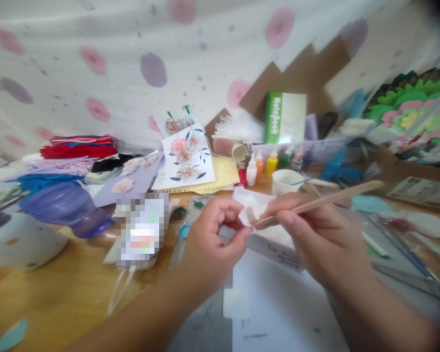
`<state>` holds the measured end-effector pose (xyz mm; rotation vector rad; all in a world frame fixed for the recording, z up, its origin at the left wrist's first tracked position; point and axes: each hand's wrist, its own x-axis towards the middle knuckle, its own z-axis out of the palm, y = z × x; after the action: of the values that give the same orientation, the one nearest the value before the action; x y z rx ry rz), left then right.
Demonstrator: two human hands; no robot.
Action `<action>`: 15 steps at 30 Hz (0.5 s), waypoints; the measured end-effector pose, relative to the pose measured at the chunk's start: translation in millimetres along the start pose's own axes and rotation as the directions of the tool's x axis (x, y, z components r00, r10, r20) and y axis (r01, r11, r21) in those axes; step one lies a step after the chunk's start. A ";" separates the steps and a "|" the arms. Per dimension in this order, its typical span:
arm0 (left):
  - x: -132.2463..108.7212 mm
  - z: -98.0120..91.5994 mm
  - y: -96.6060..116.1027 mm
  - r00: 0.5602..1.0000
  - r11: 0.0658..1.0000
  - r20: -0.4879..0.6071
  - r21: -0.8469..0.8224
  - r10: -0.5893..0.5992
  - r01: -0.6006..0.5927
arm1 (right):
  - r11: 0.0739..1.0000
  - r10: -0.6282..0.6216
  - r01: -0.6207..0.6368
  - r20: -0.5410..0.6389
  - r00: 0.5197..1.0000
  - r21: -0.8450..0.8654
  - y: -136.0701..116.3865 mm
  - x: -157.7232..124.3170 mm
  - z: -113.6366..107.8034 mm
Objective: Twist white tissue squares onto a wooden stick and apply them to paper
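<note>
Between the thumb and fingers of my left hand [220,239] is pinched a small piece of white paper [248,215]. My right hand [315,234] grips a flat wooden craft stick [330,198], which slants up to the right. The stick's lower end meets the white paper at my left fingertips; the exact contact is blurred. Just below both hands sits a white box [275,247] with handwriting on its side. White sheets [282,303] lie under my hands, with a small pale paper square [236,303] at their left edge.
A pixelated phone-like device [141,234] and a purple vase-like object [73,210] stand left. Behind are small paint bottles [271,164], a white cup [286,182], a notebook [286,117] and floral-print sheets [188,156]. Brushes [399,244] lie at right.
</note>
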<state>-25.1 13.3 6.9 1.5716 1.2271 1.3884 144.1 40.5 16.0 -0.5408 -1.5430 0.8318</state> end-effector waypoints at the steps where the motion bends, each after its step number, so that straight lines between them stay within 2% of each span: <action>1: 0.2 0.3 -0.6 1.000 0.998 0.012 -0.049 -0.024 0.025 | 1.000 0.003 -0.003 0.000 1.000 0.008 0.7 -0.4 0.0; 5: 0.4 0.9 0.1 0.995 0.977 0.048 -0.191 -0.084 0.092 | 0.999 0.030 -0.030 -0.001 1.000 0.046 2.3 -2.4 -0.7; 10: -0.1 1.7 3.0 0.995 0.938 0.048 -0.331 -0.090 0.101 | 0.986 0.069 -0.070 0.012 0.998 0.153 5.4 -5.2 -1.7; 15: -0.3 1.2 3.5 0.990 0.949 0.046 -0.284 -0.133 0.141 | 0.985 0.044 -0.047 0.022 0.999 0.167 5.6 -6.2 -0.7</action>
<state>-23.2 12.1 9.8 1.2768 1.0445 1.3808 145.0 39.6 7.7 -0.4476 -1.4657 0.9939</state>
